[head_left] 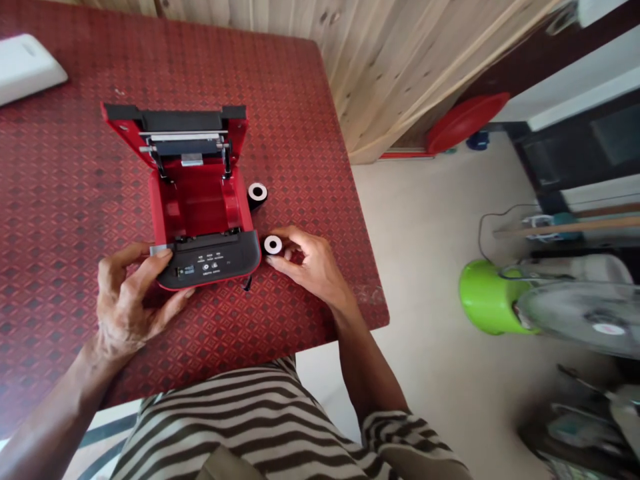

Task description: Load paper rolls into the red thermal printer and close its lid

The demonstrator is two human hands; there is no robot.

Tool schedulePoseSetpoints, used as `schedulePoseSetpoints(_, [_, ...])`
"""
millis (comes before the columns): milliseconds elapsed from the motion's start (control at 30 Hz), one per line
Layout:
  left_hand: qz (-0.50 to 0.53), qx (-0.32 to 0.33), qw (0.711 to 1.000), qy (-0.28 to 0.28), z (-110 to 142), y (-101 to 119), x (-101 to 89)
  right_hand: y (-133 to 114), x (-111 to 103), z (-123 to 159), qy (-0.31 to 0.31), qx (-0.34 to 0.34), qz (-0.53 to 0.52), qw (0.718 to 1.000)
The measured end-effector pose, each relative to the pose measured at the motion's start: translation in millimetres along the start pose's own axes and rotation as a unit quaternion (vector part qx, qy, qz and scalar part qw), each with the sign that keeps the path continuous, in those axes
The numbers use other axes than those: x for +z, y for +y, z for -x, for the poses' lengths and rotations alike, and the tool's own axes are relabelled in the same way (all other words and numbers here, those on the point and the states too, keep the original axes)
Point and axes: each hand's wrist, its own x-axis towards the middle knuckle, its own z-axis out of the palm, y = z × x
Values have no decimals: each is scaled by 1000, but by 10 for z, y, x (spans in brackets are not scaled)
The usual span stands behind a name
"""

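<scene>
Red and black, the small printer (pixel 207 257) stands left of centre in the frame, its lid (pixel 187 133) raised toward the top and its red inner compartment bare. Left hand (pixel 125 300): located at the lower left corner of the printer, fingers spread and partly bent, fingertips on the grey corner of the black front panel, thumb along the near edge; it steadies the corner without closing round it. Right hand (pixel 310 267): located near the centre of the frame, just beside the printer's right side, thumb and forefinger curved in a narrow opening about the near roll (pixel 273 245), a black roll with a white ring-shaped end facing up. The near roll lies to the left of the right palm, at the fingertips. Far roll (pixel 257 193): similar, above the near one in the frame, beside the printer's right wall, untouched by either hand. All items noted rest on the red patterned table (pixel 310 133); a white object (pixel 30 67) occupies its upper left corner.
</scene>
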Motion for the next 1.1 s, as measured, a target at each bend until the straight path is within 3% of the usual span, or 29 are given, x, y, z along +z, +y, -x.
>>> schedulePoseSetpoints(133, [9,-8,1000,-1,3,1,1,14,-242,-42,-37,11,-31,999])
schedulePoseSetpoints(233, [15,-13,1000,-2,-5,3,2,32,-383,-240,-4,9,-22,1000])
schedulePoseSetpoints(333, [12,2,1000,14,-11,-3,6,77,-310,-558,39,-26,2,999])
schedulePoseSetpoints(433, [13,-1,1000,5,-12,-9,2,131,-101,-831,20,-42,21,999])
schedulePoseSetpoints(533, [9,-2,1000,2,-11,1,-10,146,3,-930,16,-37,19,999])
schedulePoseSetpoints(600, [7,-17,1000,-3,-9,16,-16,100,-69,-898,24,-33,-17,999])
schedulePoseSetpoints(700, [10,-42,999,-14,1,36,-13,-115,-339,-768,15,-51,-68,996])
schedulePoseSetpoints(833, [14,-29,999,-1,26,35,8,-630,-584,-626,-103,-129,-34,986])
schedulePoseSetpoints(967, [30,-22,999,-7,55,16,8,-1079,-334,-653,-108,-207,167,958])
schedulePoseSetpoints(1100, [30,-26,999,-3,88,8,8,-1259,70,-804,-136,-172,342,914])
